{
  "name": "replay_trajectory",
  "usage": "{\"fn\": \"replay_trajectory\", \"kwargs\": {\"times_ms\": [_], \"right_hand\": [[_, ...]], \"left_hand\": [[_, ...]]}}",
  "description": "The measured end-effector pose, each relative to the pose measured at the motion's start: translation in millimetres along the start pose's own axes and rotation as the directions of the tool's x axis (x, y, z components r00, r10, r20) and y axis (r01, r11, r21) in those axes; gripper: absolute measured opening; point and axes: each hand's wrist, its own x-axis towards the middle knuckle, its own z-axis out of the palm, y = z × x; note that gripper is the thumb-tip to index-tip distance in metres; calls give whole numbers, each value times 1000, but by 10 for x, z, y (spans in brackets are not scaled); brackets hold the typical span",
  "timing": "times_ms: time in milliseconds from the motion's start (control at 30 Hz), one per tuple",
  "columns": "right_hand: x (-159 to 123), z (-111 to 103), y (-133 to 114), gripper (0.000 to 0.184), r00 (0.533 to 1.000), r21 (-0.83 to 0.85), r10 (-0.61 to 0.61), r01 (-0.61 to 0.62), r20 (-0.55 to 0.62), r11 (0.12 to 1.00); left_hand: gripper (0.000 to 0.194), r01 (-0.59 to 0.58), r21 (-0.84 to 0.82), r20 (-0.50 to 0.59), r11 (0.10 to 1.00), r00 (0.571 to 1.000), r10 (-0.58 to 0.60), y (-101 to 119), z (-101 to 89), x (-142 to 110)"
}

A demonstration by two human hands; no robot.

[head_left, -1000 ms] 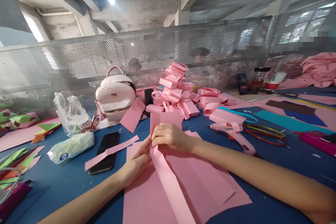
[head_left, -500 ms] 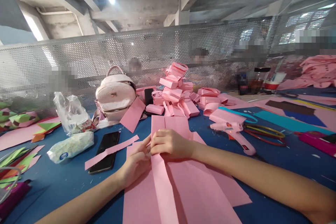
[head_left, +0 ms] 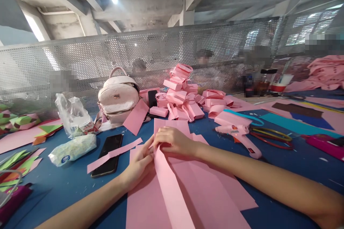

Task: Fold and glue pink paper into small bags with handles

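A long pink paper sheet stretches from the near edge up under both hands, its left edge folded over into a raised flap. My right hand is closed on that fold, fingers curled over the flap's upper part. Against the sheet's left edge lies my left hand; its fingers press at the fold beside the right fingertips. More pink paper is spread flat beneath the sheet. To the left, a pink paper strip lies across a black phone.
Folded pink paper boxes are piled behind the hands, beside a pale backpack. A pink glue gun lies at right near coiled cords. A tissue pack and a plastic bag are at left. A perforated metal screen stands behind.
The folded sheet has shifted slightly, its far end moving left and its near flap swinging right. Both hands keep hold at the fold, the right a little higher.
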Motion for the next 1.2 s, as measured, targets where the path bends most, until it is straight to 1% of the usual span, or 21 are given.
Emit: {"fn": "replay_trajectory", "kwargs": {"times_ms": [133, 267, 467, 700, 800, 933, 1067, 1200], "right_hand": [[23, -86, 28, 6, 996, 50, 91, -91, 7, 995], [26, -98, 25, 8, 985, 72, 172, -170, -16, 983], [50, -88, -4, 14, 955, 81, 277, -270, -101, 959], [62, -60, -41, 10, 960, 113, 260, -248, -105, 962], [66, -65, -48, 13, 956, 93, 266, -255, -125, 962], [65, -102, -30, 8, 956, 42, 248, -244, -154, 969], [51, -118, -14, 9, 949, -24, 227, -238, -216, 971], [38, -113, 15, 12, 923, -80, 228, -264, -310, 961]], "left_hand": [[63, -6, 58, -15, 998, 1000, 7, -18, -24, -6], [56, -13, 91, -4, 996, 1000, 14, -1, 3, -8], [45, -34, 84, -18, 996, 999, 36, 12, 25, -10], [42, -41, 84, -56, 996, 997, 46, 3, 19, -19], [43, -47, 86, -84, 995, 995, 54, -2, 7, -27], [39, -56, 79, -141, 995, 988, 67, -17, -47, -18], [41, -47, 76, -172, 996, 983, 60, 8, -42, -1], [31, -55, 101, -146, 993, 987, 69, 68, 53, -5]]}}
